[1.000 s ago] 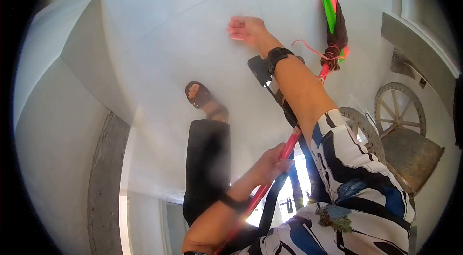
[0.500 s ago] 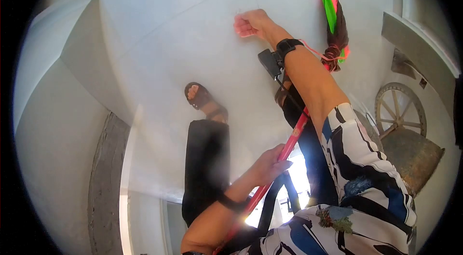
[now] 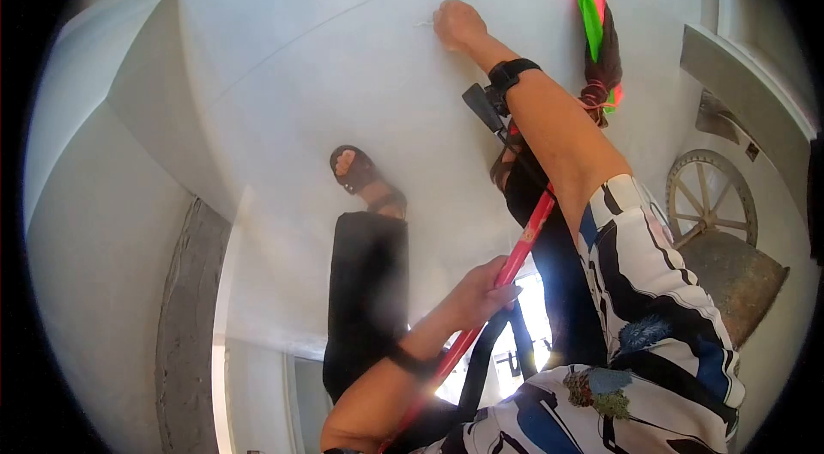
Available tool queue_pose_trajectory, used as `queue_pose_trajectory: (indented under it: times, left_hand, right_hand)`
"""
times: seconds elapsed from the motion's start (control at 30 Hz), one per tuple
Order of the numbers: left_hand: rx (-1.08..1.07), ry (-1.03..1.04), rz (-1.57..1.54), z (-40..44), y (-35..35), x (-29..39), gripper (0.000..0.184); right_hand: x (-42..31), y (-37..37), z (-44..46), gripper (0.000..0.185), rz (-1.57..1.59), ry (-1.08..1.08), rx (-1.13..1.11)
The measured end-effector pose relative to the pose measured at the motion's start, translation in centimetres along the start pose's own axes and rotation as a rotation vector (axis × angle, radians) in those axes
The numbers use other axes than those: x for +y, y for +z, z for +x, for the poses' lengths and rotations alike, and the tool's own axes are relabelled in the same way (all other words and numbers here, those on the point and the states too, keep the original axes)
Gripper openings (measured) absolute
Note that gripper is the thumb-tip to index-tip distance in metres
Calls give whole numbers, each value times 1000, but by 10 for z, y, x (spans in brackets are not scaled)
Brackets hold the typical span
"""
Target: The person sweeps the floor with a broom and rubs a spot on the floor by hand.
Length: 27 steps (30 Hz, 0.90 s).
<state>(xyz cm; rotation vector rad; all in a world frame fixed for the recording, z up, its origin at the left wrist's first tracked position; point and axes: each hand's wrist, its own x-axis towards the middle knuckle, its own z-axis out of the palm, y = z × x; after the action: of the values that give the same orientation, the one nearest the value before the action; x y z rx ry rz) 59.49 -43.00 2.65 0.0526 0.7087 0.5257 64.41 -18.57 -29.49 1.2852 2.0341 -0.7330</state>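
My left hand [image 3: 482, 293] is wrapped round the red pole [image 3: 530, 233] of a broom. The pole runs up behind my right forearm to the broom head [image 3: 603, 51], pink and green with dark cloth tied round it, lying on the floor. Further forward, my right hand [image 3: 459, 25] is closed low over the pale floor, with its fingers curled. A thin whitish strand [image 3: 422, 24] shows just left of its fingers; whether they grip it is too small to tell. A black device [image 3: 486, 107] is strapped at my right wrist.
My sandaled foot [image 3: 354, 169] stands on the tiled floor [image 3: 283, 102]. At the right are a spoked wheel [image 3: 709, 205] and a worn metal barrow-like tray [image 3: 736, 278]. A grey ledge [image 3: 747, 76] lines the right wall. White panels stand at the left.
My right hand has moved forward and slightly right, and its fingers have curled closed. My left hand keeps its grip on the pole. The broom head has barely moved.
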Motion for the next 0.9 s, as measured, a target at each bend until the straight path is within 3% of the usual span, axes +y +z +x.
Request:
queue_pose_trajectory:
  times: [0.07,0.13,0.17,0.27,0.33,0.43,0.57,0.63,0.9]
  left_hand:
    - [-8,45,-79,-1,-1,-2,28]
    - [-7,33,-51,1,-2,-4,29]
    - [-6,18,-22,1,-1,-5,31]
    - [-6,-5,-48,3,0,-6,31]
    - [-2,15,-46,1,-1,-6,29]
    - [5,31,-46,-3,-3,-2,25]
    - [13,3,-42,1,-2,-1,21]
    - [12,-14,-25,1,-3,2,21]
    - [0,-31,-17,2,-3,-1,23]
  right_hand:
    - [1,2,-3,26,-50,-105,2]
    - [-6,-15,-25,32,91,118,103]
    - [-6,-19,-28,32,89,116,100]
    - [1,-16,-30,40,269,100,-30]
    - [-26,-36,-35,44,319,271,-244]
    - [-46,-37,-38,45,318,291,-98]
    - [-48,-28,-25,38,230,197,38]
    - [-53,-31,-20,35,324,341,-111]
    - [-52,-30,-20,23,402,363,-204]
